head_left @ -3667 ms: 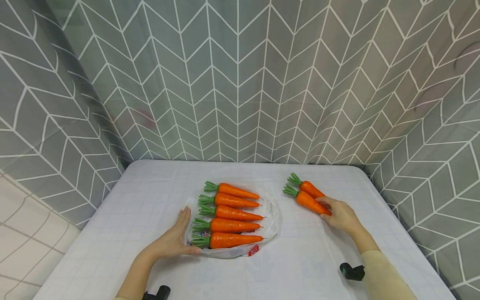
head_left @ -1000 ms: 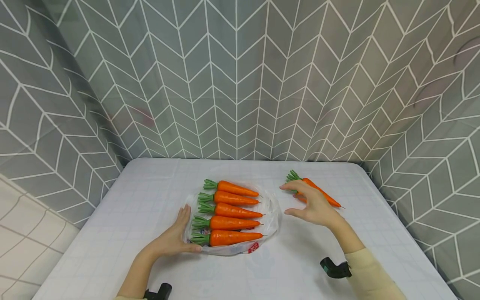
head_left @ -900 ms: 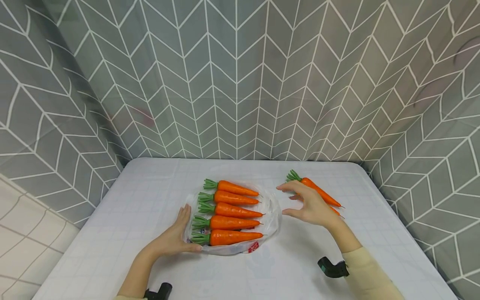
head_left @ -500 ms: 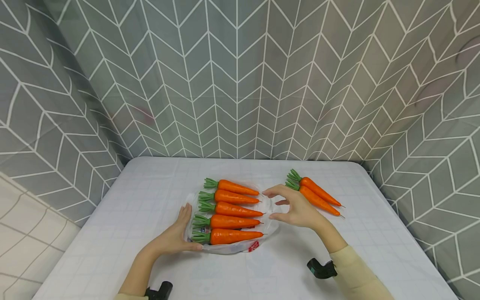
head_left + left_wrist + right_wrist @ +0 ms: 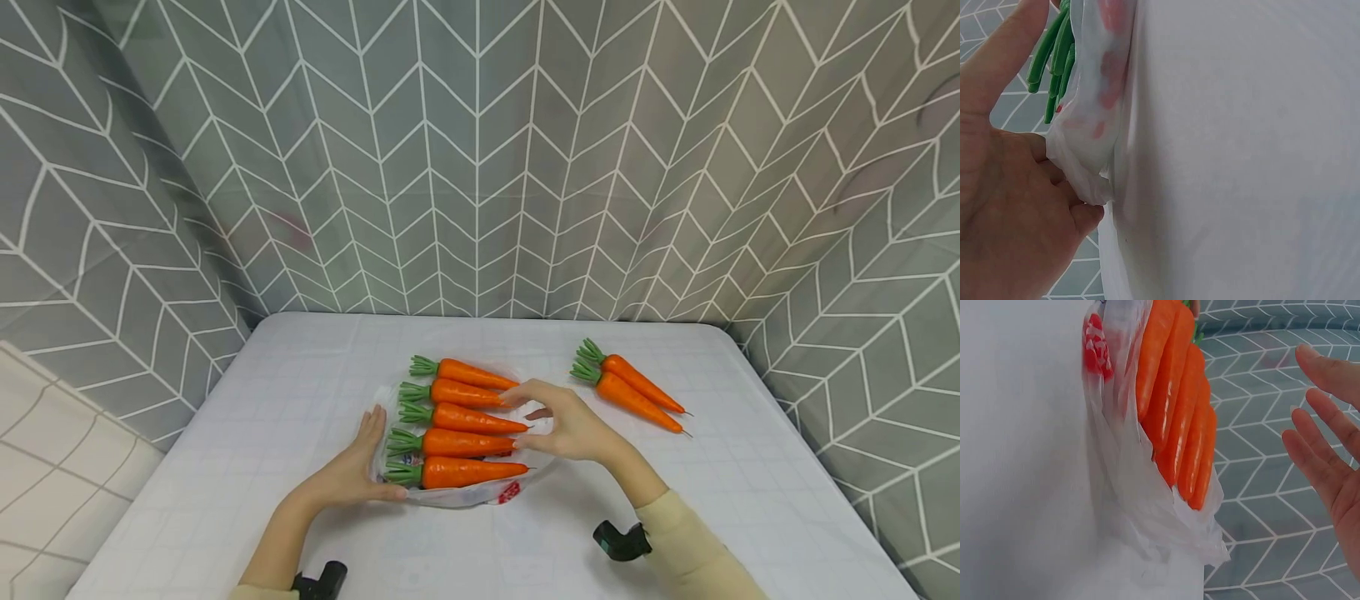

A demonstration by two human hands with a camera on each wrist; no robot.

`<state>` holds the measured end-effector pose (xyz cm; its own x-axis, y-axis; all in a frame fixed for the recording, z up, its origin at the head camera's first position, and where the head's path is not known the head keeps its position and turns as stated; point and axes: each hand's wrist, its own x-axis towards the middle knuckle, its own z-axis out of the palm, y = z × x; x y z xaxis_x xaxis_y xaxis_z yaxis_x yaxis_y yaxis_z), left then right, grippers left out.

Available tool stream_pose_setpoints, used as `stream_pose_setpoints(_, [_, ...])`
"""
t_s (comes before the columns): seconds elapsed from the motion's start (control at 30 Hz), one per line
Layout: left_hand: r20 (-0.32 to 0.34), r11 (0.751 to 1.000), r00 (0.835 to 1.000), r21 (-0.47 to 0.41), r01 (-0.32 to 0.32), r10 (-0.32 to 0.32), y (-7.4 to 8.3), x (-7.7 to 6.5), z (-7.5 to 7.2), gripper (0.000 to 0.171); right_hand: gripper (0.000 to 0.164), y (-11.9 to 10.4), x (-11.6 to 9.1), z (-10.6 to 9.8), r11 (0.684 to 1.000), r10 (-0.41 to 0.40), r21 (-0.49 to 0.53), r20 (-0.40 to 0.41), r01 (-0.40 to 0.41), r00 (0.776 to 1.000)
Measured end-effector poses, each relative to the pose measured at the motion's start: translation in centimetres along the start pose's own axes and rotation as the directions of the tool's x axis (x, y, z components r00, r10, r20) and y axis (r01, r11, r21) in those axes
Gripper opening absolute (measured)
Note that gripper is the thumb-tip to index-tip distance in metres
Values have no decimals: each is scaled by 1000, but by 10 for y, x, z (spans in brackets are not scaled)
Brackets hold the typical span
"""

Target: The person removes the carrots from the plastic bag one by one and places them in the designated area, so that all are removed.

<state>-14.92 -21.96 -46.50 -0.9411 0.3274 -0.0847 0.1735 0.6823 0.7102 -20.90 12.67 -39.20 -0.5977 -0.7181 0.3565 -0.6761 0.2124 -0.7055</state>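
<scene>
Before a grey curtain [image 5: 480,167], a white-covered table [image 5: 465,554] bears a spread bag [image 5: 1127,481]. Five carrots [image 5: 472,418] lie side by side on or in its thin plastic, greens toward 9 o'clock and tips toward 3, an arrangement that seems to keep them flat and even; how much plastic covers them is unclear. Two more carrots [image 5: 634,403] lie on the table between the bag's 2 and 3 o'clock, greens toward 10. At the bag's 8 o'clock, a person's left hand [image 5: 341,473], thumb and fingers spread wide, touches the edge without clenching, apparently to steady it. At 3 o'clock, the right hand [image 5: 568,425] arches above the tips, fingers well parted, grasping nothing; the right-wrist view shows air between.
</scene>
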Motion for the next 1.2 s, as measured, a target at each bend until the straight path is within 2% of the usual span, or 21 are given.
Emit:
stream_pose_setpoints(0.13, [-3,1000,1000,3,0,0,0,0,0,131,54,13,2,8,1000,0,-1,29,0,1000])
stream_pose_setpoints(0.37, [-8,1000,1000,9,7,-7,0,0,0,131,52,20,7,18,1000,-29,12,55,28,998])
stream_pose_setpoints(0.5, [-9,1000,1000,-1,8,-8,-1,0,1,131,50,22,7,27,1000,-1,8,67,0,998])
stream_pose_setpoints(0.63, [-5,1000,1000,-10,3,-3,-2,2,3,131,47,25,4,37,999,31,-44,89,-27,996])
stream_pose_setpoints(0.8, [-2,1000,1000,-13,9,-9,-3,3,5,130,46,32,2,48,991,1,-134,96,12,995])
stream_pose_setpoints(1.1, [-12,1000,1000,-13,12,-12,-4,2,4,130,42,31,1,56,972,20,-233,140,13,990])
stream_pose_setpoints(1.2, [-13,1000,1000,-16,19,-19,-3,1,3,130,41,28,1,58,963,52,-268,166,-6,985])
